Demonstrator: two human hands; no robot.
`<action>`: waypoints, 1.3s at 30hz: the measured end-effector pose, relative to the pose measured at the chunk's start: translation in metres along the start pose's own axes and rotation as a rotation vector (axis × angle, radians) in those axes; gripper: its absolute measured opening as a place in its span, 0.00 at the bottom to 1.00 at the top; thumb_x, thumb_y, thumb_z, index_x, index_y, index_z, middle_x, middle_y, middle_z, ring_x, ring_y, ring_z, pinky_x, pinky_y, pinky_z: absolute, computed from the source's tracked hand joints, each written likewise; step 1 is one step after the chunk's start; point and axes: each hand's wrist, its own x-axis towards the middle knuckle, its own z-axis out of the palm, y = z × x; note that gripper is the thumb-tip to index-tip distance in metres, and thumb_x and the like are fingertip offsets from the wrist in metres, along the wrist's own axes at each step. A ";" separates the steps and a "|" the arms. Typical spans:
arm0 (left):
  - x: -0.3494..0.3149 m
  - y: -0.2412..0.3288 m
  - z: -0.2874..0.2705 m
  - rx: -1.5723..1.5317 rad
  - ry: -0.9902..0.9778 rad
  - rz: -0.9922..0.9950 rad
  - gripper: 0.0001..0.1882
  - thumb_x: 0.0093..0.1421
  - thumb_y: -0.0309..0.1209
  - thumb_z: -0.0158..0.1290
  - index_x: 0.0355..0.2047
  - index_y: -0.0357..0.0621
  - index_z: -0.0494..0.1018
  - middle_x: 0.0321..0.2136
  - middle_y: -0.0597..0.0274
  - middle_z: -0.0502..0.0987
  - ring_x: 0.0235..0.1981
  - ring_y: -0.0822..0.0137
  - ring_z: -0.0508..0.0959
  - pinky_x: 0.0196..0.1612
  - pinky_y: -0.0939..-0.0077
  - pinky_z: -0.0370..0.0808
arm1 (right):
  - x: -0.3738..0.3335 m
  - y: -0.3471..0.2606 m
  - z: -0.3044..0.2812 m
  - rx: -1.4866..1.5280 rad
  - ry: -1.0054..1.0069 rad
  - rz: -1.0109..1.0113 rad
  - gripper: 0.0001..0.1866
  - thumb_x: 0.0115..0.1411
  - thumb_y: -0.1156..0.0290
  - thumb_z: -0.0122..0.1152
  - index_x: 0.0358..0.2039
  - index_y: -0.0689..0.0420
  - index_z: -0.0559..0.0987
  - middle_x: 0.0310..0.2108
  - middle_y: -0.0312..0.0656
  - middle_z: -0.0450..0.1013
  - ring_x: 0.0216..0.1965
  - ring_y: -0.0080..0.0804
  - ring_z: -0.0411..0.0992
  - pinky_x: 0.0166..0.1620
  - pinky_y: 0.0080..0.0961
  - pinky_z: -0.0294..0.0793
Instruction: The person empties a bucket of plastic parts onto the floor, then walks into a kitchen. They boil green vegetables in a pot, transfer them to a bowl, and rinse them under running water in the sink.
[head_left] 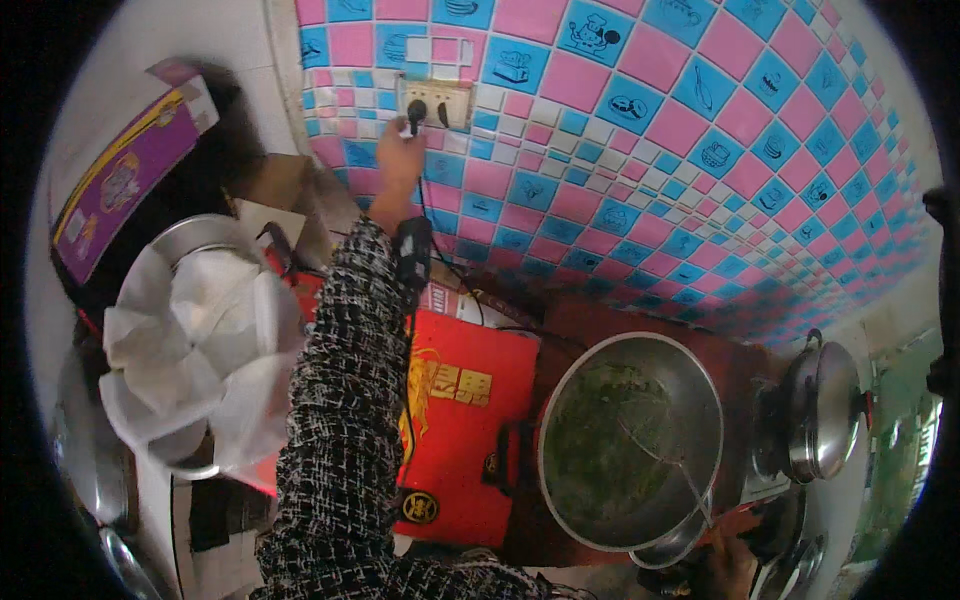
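At the far wall, your left hand (400,158) is up at the socket (437,102), fingers pinched around the black plug (416,118) that sits in its left outlet. A second dark plug or switch sits just right of it on the same plate. From the plug a black cord (425,215) drops past your wrist and runs near, along your checked sleeve (345,400), with a bulky black block (412,255) on it resting against the forearm.

Your right hand (728,565) is at the near edge, below the big steel pot (632,440); it is mostly cut off, so you cannot tell whether it is closed or spread.

What might go wrong, as a judgement: the cord hangs slack over the red box (462,425) and close to the pot, so a tug from your arm could drag it across either. Gripping low on the plug could let your fingers touch its pins. The pot holds greenish liquid and a ladle (665,465); a nudge from the right could slop it.

Counted: one socket plate, one open pot, one ladle, one lidded pot (825,410) at the right, one red box, one bowl lined with white cloth (200,350) at the left, one purple carton (125,175) far left.
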 end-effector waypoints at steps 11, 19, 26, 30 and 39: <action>0.057 -0.039 0.037 0.200 0.058 0.120 0.17 0.46 0.33 0.62 0.31 0.37 0.70 0.29 0.50 0.76 0.31 0.51 0.77 0.36 0.59 0.73 | -0.010 0.024 0.011 0.375 -0.096 0.277 0.38 0.63 0.40 0.35 0.66 0.52 0.49 0.66 0.44 0.41 0.67 0.44 0.40 0.67 0.47 0.43; 0.043 -0.030 0.030 0.249 0.080 0.139 0.16 0.45 0.35 0.62 0.27 0.37 0.70 0.25 0.50 0.75 0.28 0.50 0.76 0.32 0.58 0.73 | -0.002 -0.030 0.026 -0.035 0.081 0.137 0.30 0.59 0.54 0.48 0.58 0.58 0.64 0.54 0.50 0.63 0.54 0.47 0.61 0.54 0.37 0.60; -0.046 0.055 -0.018 -0.011 0.035 0.083 0.17 0.45 0.36 0.62 0.27 0.36 0.71 0.23 0.55 0.76 0.25 0.60 0.76 0.31 0.68 0.72 | 0.018 -0.059 0.032 -0.558 0.192 0.020 0.19 0.59 0.76 0.51 0.52 0.60 0.71 0.43 0.58 0.72 0.40 0.59 0.71 0.40 0.40 0.72; -0.093 0.139 -0.081 -0.413 -0.105 0.092 0.13 0.51 0.30 0.61 0.31 0.37 0.70 0.25 0.62 0.75 0.26 0.71 0.75 0.34 0.79 0.72 | 0.012 -0.020 0.004 -0.442 0.184 -0.243 0.22 0.59 0.77 0.52 0.55 0.60 0.68 0.46 0.56 0.71 0.41 0.55 0.72 0.43 0.37 0.72; -0.253 0.289 -0.275 -0.345 0.153 0.377 0.12 0.59 0.23 0.50 0.44 0.33 0.70 0.43 0.48 0.73 0.45 0.55 0.76 0.52 0.62 0.73 | 0.049 0.058 -0.056 -0.447 0.207 -0.518 0.24 0.59 0.74 0.54 0.57 0.59 0.66 0.49 0.54 0.71 0.46 0.52 0.72 0.48 0.36 0.71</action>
